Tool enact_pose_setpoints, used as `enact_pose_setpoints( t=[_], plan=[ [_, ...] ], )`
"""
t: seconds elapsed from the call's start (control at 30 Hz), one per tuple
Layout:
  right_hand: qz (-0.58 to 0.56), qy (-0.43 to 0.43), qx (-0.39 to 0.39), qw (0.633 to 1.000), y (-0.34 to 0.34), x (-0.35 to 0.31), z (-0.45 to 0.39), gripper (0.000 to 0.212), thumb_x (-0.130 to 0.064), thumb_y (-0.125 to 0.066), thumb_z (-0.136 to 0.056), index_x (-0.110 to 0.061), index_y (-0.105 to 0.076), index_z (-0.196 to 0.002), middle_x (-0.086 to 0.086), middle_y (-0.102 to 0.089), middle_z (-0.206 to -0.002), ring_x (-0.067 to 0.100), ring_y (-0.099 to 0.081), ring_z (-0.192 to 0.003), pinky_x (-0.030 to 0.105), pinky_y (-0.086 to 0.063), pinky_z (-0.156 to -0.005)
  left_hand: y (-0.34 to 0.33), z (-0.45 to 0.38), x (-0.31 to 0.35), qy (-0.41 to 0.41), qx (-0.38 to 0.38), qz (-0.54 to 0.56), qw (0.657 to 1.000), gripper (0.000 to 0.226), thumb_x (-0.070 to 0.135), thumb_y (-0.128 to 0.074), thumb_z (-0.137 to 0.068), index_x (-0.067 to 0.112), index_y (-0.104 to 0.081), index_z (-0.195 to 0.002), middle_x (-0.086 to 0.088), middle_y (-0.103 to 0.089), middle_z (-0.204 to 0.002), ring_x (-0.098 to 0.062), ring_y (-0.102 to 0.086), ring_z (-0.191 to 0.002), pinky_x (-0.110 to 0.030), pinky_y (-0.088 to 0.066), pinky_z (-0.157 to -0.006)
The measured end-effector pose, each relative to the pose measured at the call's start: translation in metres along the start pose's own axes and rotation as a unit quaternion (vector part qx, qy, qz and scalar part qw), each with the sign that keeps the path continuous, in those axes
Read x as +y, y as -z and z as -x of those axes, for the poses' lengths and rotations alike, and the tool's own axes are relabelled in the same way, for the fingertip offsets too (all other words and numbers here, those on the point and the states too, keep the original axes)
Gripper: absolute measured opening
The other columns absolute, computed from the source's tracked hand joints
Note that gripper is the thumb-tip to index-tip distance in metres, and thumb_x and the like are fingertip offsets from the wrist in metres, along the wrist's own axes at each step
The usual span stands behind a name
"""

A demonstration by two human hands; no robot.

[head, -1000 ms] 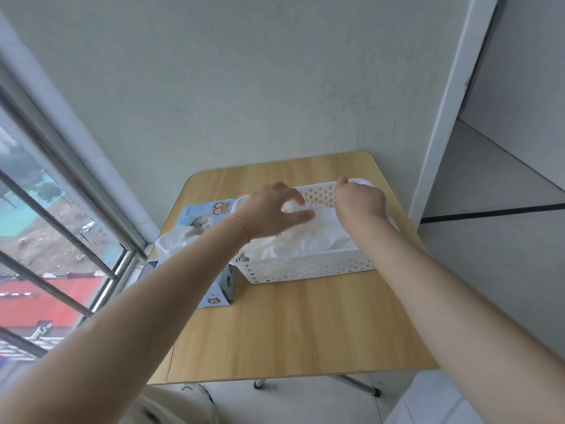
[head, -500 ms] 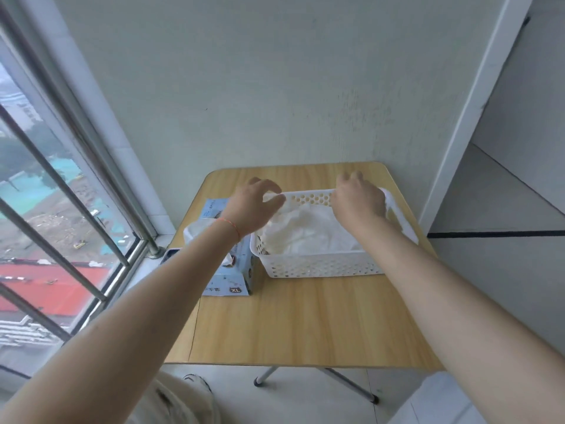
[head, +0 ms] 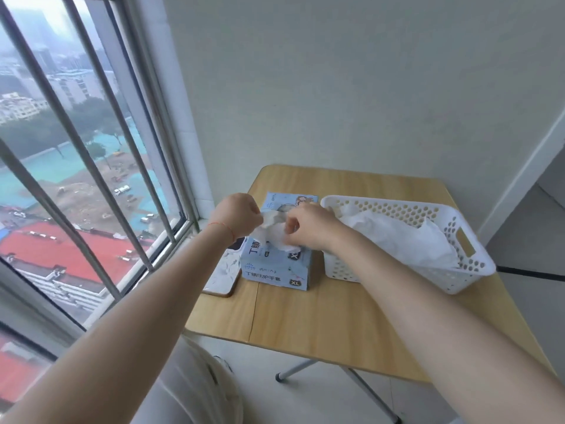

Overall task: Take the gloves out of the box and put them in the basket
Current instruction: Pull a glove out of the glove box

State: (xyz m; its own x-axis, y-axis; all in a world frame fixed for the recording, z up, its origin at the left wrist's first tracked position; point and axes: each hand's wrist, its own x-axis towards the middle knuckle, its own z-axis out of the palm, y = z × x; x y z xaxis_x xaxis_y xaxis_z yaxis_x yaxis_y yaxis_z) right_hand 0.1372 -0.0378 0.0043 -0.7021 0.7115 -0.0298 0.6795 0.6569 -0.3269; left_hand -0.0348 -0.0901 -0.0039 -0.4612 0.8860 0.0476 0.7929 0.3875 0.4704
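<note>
A light blue glove box (head: 276,270) marked XL stands on the wooden table (head: 321,316), left of a white perforated basket (head: 464,264). Several white gloves (head: 397,237) lie piled in the basket. Over the box top, my left hand (head: 237,214) and my right hand (head: 308,226) both pinch a crumpled white glove (head: 275,232) that sticks up out of the box opening. The opening itself is hidden by the glove and my hands.
A phone (head: 224,270) with a pale patterned case lies flat at the table's left edge beside the box. A barred window (head: 91,179) runs along the left, a wall stands behind the table, and an open doorway (head: 544,209) is at the right.
Both hands left the basket and moved left to the box, where they now pinch a glove. The view has swung left toward the window.
</note>
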Motion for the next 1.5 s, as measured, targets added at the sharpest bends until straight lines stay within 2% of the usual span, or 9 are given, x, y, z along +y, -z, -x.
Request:
enact_pose_setpoints(
  t=[0.2, 0.33, 0.5, 0.67, 0.83, 1.0, 1.17, 1.3, 1.5],
  plan=[
    [-0.144, -0.038, 0.098, 0.984, 0.010, 0.007, -0.003, 0.013, -0.028, -0.056, -0.089, -0.017, -0.064, -0.090, -0.004, -0.065, -0.090, 0.018, -0.061, -0.088, 0.036, -0.051, -0.080, 0.003, -0.003, 0.001, -0.009, 0.046, 0.229, 0.972, 0.016, 0.023, -0.065, -0.086, 0.013, -0.071, -0.076, -0.005, -0.066, -0.073, -0.019, -0.054, -0.063, -0.028, -0.046, -0.062],
    [-0.164, -0.022, 0.024, 0.986, 0.024, 0.008, 0.001, 0.008, -0.029, -0.065, -0.084, -0.020, -0.065, -0.085, -0.005, -0.066, -0.090, 0.013, -0.060, -0.085, 0.029, -0.048, -0.074, 0.017, -0.003, 0.012, 0.008, 0.040, 0.479, 0.877, 0.008, 0.016, -0.069, -0.088, 0.013, -0.067, -0.081, -0.011, -0.068, -0.087, -0.021, -0.063, -0.078, -0.037, -0.055, -0.080],
    [-0.177, -0.015, -0.014, 0.984, 0.039, 0.004, 0.006, 0.032, -0.045, -0.066, -0.084, -0.017, -0.066, -0.069, 0.000, -0.066, -0.075, 0.011, -0.056, -0.065, 0.027, -0.046, -0.063, 0.032, -0.001, 0.024, 0.000, -0.013, 0.594, 0.805, 0.012, 0.019, -0.063, -0.080, 0.013, -0.063, -0.090, -0.006, -0.061, -0.085, -0.019, -0.058, -0.074, -0.026, -0.048, -0.064],
    [-0.419, -0.089, 0.204, 0.880, 0.045, 0.015, -0.003, 0.018, -0.031, -0.055, -0.089, -0.013, -0.057, -0.089, 0.000, -0.057, -0.079, 0.015, -0.054, -0.067, 0.027, -0.044, -0.061, 0.043, 0.008, 0.029, -0.054, -0.127, 0.655, 0.743, 0.005, 0.016, -0.048, -0.073, 0.015, -0.052, -0.076, -0.005, -0.049, -0.075, -0.021, -0.049, -0.064, -0.031, -0.038, -0.058],
    [-0.559, -0.150, 0.049, 0.814, 0.046, 0.022, -0.004, 0.056, -0.059, -0.044, -0.089, -0.008, -0.063, -0.104, 0.010, -0.064, -0.102, 0.026, -0.059, -0.089, 0.035, -0.044, -0.075, 0.044, 0.016, 0.031, -0.066, -0.212, 0.683, 0.696, 0.011, 0.012, -0.038, -0.072, 0.013, -0.047, -0.065, -0.006, -0.042, -0.070, -0.023, -0.045, -0.062, -0.031, -0.036, -0.060],
    [-0.578, -0.077, -0.137, 0.801, 0.053, 0.029, 0.010, 0.059, -0.060, -0.046, -0.089, -0.005, -0.064, -0.102, 0.010, -0.064, -0.086, 0.024, -0.059, -0.076, 0.037, -0.044, -0.078, 0.039, 0.020, 0.029, -0.068, -0.248, 0.671, 0.696, 0.014, 0.014, -0.049, -0.061, 0.011, -0.039, -0.070, -0.006, -0.035, -0.076, -0.025, -0.040, -0.068, -0.033, -0.035, -0.065],
    [-0.584, -0.032, -0.098, 0.805, 0.048, 0.027, 0.009, 0.038, -0.034, -0.072, -0.083, -0.009, -0.063, -0.109, 0.013, -0.063, -0.106, 0.027, -0.060, -0.097, 0.041, -0.046, -0.086, 0.033, 0.019, 0.027, -0.046, -0.231, 0.625, 0.745, 0.004, 0.014, -0.047, -0.062, 0.014, -0.044, -0.065, -0.005, -0.038, -0.070, -0.023, -0.038, -0.063, -0.031, -0.031, -0.058],
    [-0.654, -0.043, 0.013, 0.755, 0.053, 0.025, 0.007, 0.010, -0.013, -0.068, -0.088, -0.011, -0.059, -0.084, 0.007, -0.065, -0.083, 0.019, -0.063, -0.075, 0.029, -0.052, -0.071, 0.026, 0.018, 0.019, -0.020, -0.200, 0.503, 0.840, 0.012, 0.020, -0.057, -0.057, 0.016, -0.051, -0.067, -0.003, -0.045, -0.066, -0.021, -0.040, -0.061, -0.029, -0.031, -0.054],
    [-0.599, -0.016, -0.009, 0.800, 0.060, 0.015, 0.015, 0.019, -0.019, -0.070, -0.087, -0.005, -0.065, -0.098, 0.011, -0.070, -0.090, 0.021, -0.068, -0.079, 0.030, -0.057, -0.075, 0.025, 0.019, 0.023, -0.110, -0.231, 0.450, 0.856, 0.042, 0.035, -0.067, -0.077, 0.005, -0.067, -0.107, -0.009, -0.066, -0.096, -0.027, -0.061, -0.094, -0.038, -0.048, -0.090]
  ],
)
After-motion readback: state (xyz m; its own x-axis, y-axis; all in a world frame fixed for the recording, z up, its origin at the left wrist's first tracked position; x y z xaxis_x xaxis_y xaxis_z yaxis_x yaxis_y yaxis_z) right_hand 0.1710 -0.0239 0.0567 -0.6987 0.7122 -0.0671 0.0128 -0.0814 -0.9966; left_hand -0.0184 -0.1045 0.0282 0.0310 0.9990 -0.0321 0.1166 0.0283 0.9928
